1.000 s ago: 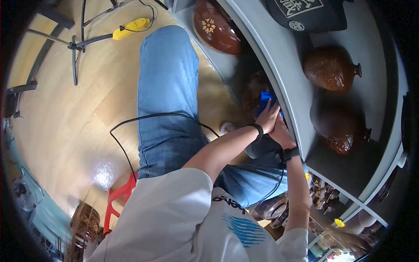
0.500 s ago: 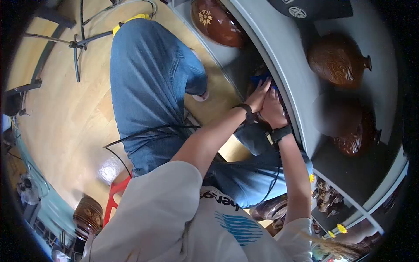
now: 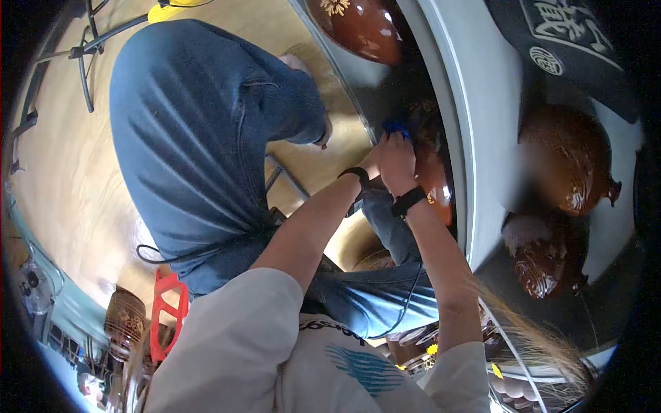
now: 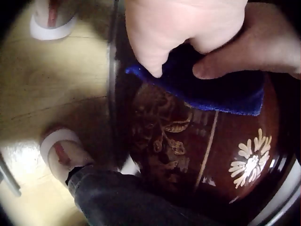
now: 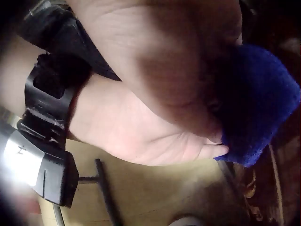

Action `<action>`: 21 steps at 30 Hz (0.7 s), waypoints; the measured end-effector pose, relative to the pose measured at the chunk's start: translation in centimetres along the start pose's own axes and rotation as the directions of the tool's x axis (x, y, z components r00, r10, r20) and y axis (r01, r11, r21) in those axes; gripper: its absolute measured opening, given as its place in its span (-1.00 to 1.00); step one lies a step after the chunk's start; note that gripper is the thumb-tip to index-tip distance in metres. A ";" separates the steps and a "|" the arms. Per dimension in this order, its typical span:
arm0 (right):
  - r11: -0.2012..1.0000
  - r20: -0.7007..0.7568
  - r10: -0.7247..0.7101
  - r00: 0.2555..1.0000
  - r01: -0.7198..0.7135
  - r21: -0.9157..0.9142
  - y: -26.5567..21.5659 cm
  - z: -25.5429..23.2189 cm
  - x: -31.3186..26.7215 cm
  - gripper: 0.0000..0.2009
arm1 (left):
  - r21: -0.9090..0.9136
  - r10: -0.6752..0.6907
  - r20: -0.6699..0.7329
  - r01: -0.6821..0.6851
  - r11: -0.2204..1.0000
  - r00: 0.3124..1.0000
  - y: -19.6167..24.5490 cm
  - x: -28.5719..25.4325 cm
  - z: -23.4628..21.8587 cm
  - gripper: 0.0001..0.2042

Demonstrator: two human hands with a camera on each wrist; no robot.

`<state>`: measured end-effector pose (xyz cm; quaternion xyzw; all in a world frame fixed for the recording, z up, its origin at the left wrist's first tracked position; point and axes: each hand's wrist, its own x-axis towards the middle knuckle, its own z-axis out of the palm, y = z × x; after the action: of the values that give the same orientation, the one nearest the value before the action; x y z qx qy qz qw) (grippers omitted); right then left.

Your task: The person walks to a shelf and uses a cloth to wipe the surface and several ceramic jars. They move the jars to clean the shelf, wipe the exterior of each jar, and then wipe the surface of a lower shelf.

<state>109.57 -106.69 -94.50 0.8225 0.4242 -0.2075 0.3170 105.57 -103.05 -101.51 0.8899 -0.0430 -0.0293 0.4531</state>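
Observation:
A blue cloth (image 3: pixel 396 129) lies against a glossy dark brown jar (image 3: pixel 432 168) on the lower shelf. My left hand (image 3: pixel 372 162) grips it at the jar's floor-side flank. Beside and partly over the left, my right hand (image 3: pixel 398 162) also holds the cloth, fingers bent. The left wrist view shows the cloth (image 4: pixel 225 92) bunched under both hands, its free edge spread across the jar (image 4: pixel 188 146), which bears a pale flower and a carved plant pattern. A blue corner of cloth (image 5: pixel 263 103) sticks out past the fingers in the right wrist view.
Another brown jar (image 3: pixel 365 31) stands further along the lower shelf. On the upper shelf (image 3: pixel 475 117) are brown vessels (image 3: pixel 568 158) and a dark piece with white characters (image 3: pixel 564 34). A bent knee (image 3: pixel 186 124) is at left, a red stool (image 3: pixel 169 313) behind.
Both hands have moved left with the cloth, to the jar's floor-side flank, so more of the jar shows. The bent knee has swung left. The head view has shifted.

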 end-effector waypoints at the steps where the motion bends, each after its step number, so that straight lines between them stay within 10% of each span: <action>1: 0.998 -0.038 -0.017 0.999 0.015 -0.062 -0.3 1.3 0.4 -0.65 | -0.046 -0.012 -0.003 0.011 0.999 1.000 0.0 -0.1 -0.1 -0.49; 9: 0.977 0.030 -0.157 0.987 0.159 -0.142 -1.5 3.0 1.2 -0.73 | -0.393 -0.116 -0.009 0.103 0.914 0.993 -0.3 -1.8 -1.0 -0.51; 14: 0.986 -0.085 0.088 0.992 -0.074 0.152 -0.7 5.7 3.4 -0.70 | -0.582 -0.144 0.000 0.118 0.804 0.990 0.0 -0.5 -1.9 -0.52; 21: 0.990 -0.009 0.112 0.994 -0.111 0.082 4.1 -0.9 5.0 -0.51 | -0.802 -0.207 0.033 0.149 0.578 0.978 -3.1 7.7 -2.8 -0.53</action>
<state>115.83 -105.01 -95.47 0.8585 0.3710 -0.2007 0.2915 113.61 -99.76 -102.52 0.5921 0.0786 -0.0620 0.7996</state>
